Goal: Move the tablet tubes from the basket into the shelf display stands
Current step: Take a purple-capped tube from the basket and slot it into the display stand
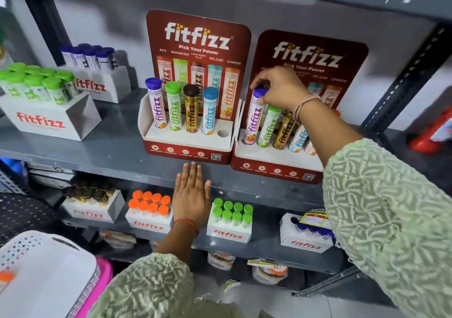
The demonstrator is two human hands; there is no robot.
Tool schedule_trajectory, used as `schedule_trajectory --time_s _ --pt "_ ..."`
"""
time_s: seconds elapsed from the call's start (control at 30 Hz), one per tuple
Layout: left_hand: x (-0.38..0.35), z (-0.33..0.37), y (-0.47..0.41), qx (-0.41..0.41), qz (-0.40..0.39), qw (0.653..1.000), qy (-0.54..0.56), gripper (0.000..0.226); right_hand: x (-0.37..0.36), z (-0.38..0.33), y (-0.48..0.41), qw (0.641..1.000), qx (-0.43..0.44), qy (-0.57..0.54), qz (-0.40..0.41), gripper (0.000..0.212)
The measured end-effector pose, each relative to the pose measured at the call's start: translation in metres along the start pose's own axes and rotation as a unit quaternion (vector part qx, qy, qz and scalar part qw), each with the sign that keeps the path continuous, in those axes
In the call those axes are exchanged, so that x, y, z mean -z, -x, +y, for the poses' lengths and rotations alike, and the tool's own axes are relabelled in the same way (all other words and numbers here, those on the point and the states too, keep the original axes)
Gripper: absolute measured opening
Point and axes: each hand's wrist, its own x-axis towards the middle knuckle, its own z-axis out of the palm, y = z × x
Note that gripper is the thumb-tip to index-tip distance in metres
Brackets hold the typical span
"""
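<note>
**On the upper shelf: two display stands, nine slots filled of ten**

Head view, centre of frame. Left display stand: four tablet tubes upright in the front row, purple, green, brown, blue. Fifth hole, at the stand's right end, open.

Right of centre. Right display stand: five tubes seated, leaning slightly. Right hand closed around the cap of the purple-capped tube at the left end of that stand, its base already in the slot. Neighbouring green tube touching it; the rest of the row partly hidden by the forearm.

Lower centre. Left hand flat, fingers spread and empty, resting against the shelf edge.

Lower left corner. White perforated basket; one orange-tipped item visible at the frame edge, contents otherwise unclear.

Judgement: nearly complete. One orange-slot tube left to place, likely that item.
</note>
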Motion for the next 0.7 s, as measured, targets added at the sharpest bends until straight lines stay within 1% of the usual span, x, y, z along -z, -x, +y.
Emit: schedule_trajectory --time_s 0.4,0.57,0.63,0.7 --pt "0.003 -0.001 0.002 -0.013 -0.01 1.0 -0.006 0.065 -0.004 0.001 0.007 0.999 0.002 -0.026 0.026 0.035" --pt "0.005 -0.002 0.002 -0.015 -0.016 1.0 -0.004 0.066 -0.003 0.0 0.007 1.0 -0.006 -0.023 0.014 0.035" --pt "0.005 -0.002 0.002 -0.016 -0.019 1.0 -0.006 0.062 -0.001 0.003 0.009 0.999 -0.017 -0.026 0.008 0.035" --pt "0.004 -0.003 0.002 -0.018 -0.019 1.0 -0.007 0.054 -0.003 0.005 0.012 0.999 -0.015 -0.031 0.0 0.034"
